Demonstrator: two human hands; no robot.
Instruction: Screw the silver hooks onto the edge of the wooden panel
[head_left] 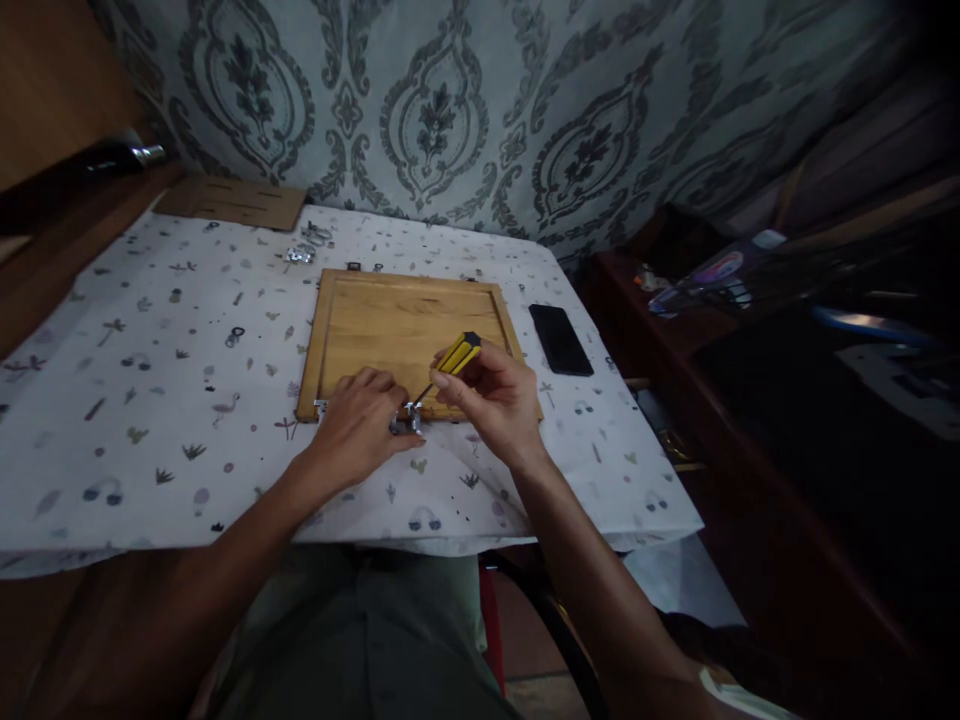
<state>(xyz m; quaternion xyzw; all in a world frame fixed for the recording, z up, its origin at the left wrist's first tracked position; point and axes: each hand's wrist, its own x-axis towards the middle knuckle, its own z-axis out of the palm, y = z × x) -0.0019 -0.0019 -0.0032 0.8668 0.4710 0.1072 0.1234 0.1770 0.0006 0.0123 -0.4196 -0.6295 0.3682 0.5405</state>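
A framed wooden panel (405, 330) lies flat on the table. At its near edge sits a small shiny metal hinge (416, 418), and my left hand (364, 425) grips it between thumb and fingers, with the other fingers resting over the panel. My right hand (491, 400) holds a yellow and black screwdriver (459, 354) at a slant, its tip down at the metal piece. Another bit of metal (321, 408) shows at the panel's near left corner, beside my left hand. Any screw under the tip is too small to make out.
A black phone (561, 340) lies right of the panel on the patterned tablecloth (165, 400). Loose metal parts (301, 254) and a cardboard piece (232, 202) are at the back left. Dark furniture (750, 480) stands to the right, with a plastic-wrapped item (712, 270) on it.
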